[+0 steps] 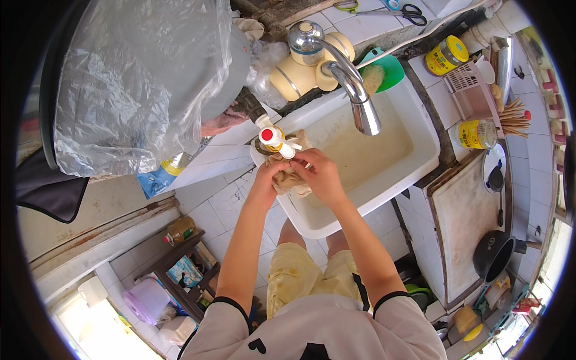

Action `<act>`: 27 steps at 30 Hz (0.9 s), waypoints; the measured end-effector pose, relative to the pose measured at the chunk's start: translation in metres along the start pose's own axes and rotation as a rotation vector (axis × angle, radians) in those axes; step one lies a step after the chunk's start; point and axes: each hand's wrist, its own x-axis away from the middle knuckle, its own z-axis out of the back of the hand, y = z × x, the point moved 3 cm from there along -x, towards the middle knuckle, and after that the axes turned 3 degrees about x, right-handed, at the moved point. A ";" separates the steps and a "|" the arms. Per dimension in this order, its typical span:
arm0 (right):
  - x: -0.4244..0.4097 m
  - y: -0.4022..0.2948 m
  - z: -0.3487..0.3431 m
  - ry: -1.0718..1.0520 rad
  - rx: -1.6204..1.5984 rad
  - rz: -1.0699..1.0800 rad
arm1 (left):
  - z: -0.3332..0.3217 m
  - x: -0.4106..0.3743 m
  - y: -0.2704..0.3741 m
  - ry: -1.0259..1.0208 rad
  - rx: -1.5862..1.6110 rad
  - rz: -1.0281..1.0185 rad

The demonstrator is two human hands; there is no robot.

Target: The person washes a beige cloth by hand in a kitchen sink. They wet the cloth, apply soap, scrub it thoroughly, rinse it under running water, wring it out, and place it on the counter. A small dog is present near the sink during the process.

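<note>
Over the left end of a white sink (382,180), my left hand (267,180) grips a crumpled, wet-looking beige cloth (290,180). My right hand (318,173) meets it there, its bent fingers pinching at the cloth's upper edge. Just above the fingertips is a white plastic tap (281,146) with a red cap; whether they touch its spout is hard to tell. A small white piece (308,166) shows between the right fingers. Part of the cloth lies under the tap, against the sink's rim.
A chrome faucet (360,103) arches over the sink. Its back corner holds a green basket (387,76) with a scrubber. At left stands a large plastic-covered container (144,85). On the right are jars (477,134), chopsticks (513,118), a counter (468,216) and a black pot (492,256).
</note>
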 end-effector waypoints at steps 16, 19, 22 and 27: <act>0.006 0.004 0.001 0.160 -0.173 -0.185 | -0.007 -0.004 -0.003 -0.009 0.130 -0.076; 0.007 -0.001 -0.001 0.099 -0.029 -0.106 | -0.007 -0.003 -0.005 0.021 0.063 -0.103; 0.004 -0.010 0.000 0.053 -0.010 -0.104 | -0.010 -0.002 -0.006 0.040 0.055 -0.118; 0.000 0.002 -0.005 -0.007 -0.255 -0.248 | -0.008 -0.003 -0.010 0.036 0.242 -0.057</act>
